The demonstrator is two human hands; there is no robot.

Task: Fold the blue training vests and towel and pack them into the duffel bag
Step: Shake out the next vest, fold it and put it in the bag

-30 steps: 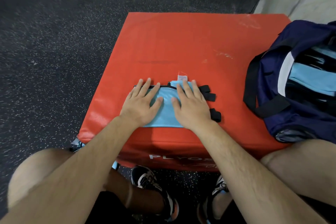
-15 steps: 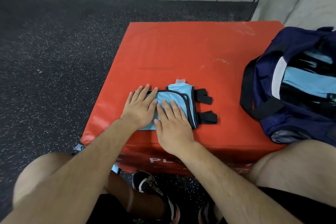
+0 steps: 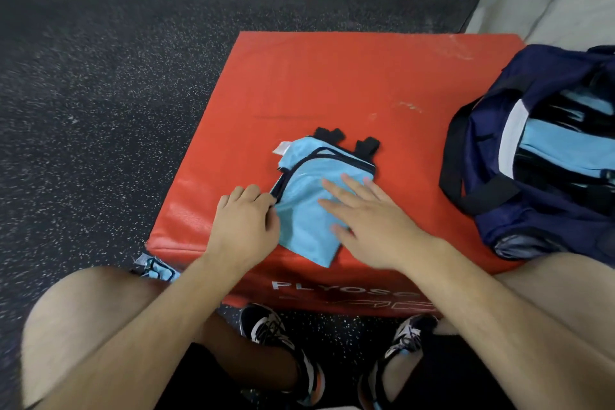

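On the red foam box [image 3: 332, 83], near its front edge, lies the folded vest [image 3: 309, 210]: light blue mesh with dark trim, set at a slant. Two black tabs [image 3: 366, 145] stick out at its far end, and a white label [image 3: 283, 147] shows at the far left corner. Left hand [image 3: 244, 221]: fingers curled against the vest's left edge at the dark trim, gripping it there; how far they reach under the cloth cannot be told. Right hand [image 3: 369, 223]: flat, palm down, fingers straight and spread, resting on top of the vest over its near right part. Duffel bag [image 3: 532, 226]: navy with black straps, standing on the right side of the box, well apart from the vest, mouth open; light blue cloth [image 3: 549, 143] shows inside. A second blue vest [image 3: 158, 269] lies on the speckled floor [image 3: 100, 110] at the box's near left corner, partly hidden behind the left knee. White lettering [image 3: 332, 289] runs along the box's front face. Both shoes [image 3: 269, 326] stand on the floor below that face.
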